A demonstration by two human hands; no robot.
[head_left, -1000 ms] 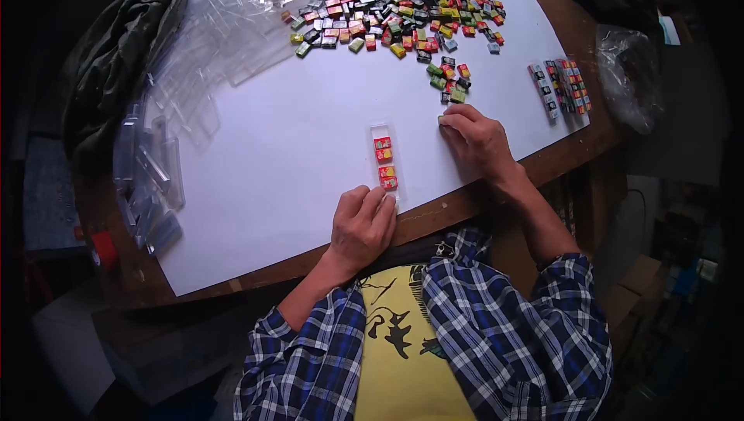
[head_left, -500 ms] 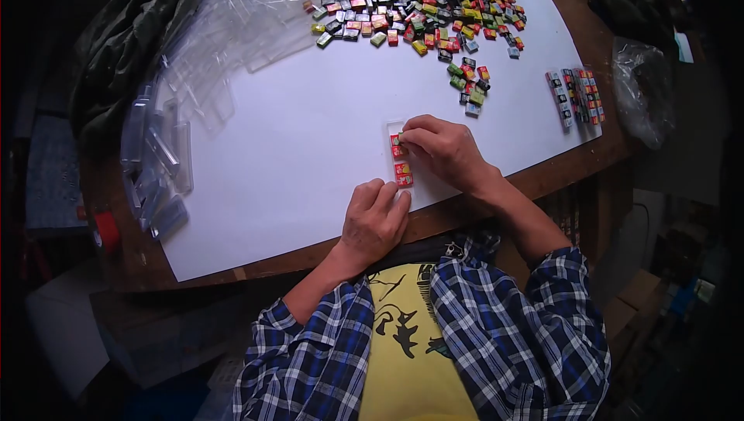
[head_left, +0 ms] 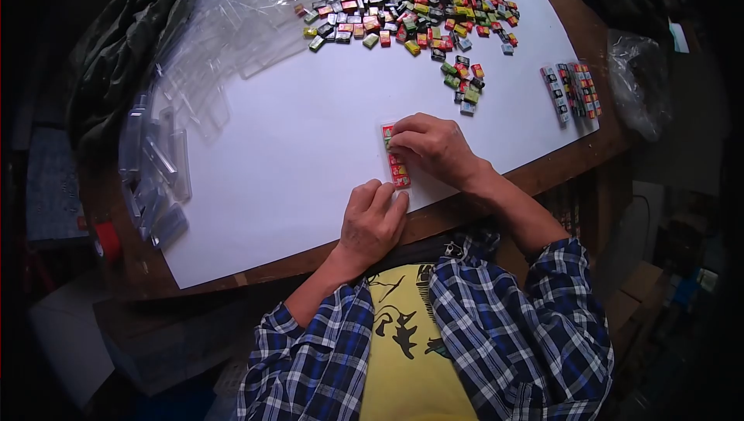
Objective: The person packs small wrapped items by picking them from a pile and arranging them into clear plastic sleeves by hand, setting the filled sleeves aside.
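A narrow clear plastic case [head_left: 385,122] lies on the white sheet in front of me, holding a row of small printed blocks [head_left: 399,175], mostly red with yellow. My left hand [head_left: 373,218] rests at its near end, fingers bent and gripping that end. From the right, my right hand [head_left: 435,150] reaches over the case, thumb and fingers pinched on a small block inside it. A green block [head_left: 388,143] shows beside those fingertips. The fingers partly hide the middle of the row.
Many loose blocks [head_left: 422,14] are heaped at the back, with a small group [head_left: 463,84] nearer. Filled cases [head_left: 570,93] stand at the right, beside a clear bag [head_left: 639,88]. Clear plastic cases [head_left: 159,150] and covers [head_left: 225,57] lie left, near red tape [head_left: 108,241].
A red block now shows at the far end of the case, and the row looks fuller. My right hand has shifted slightly left. My left hand stays at the near end.
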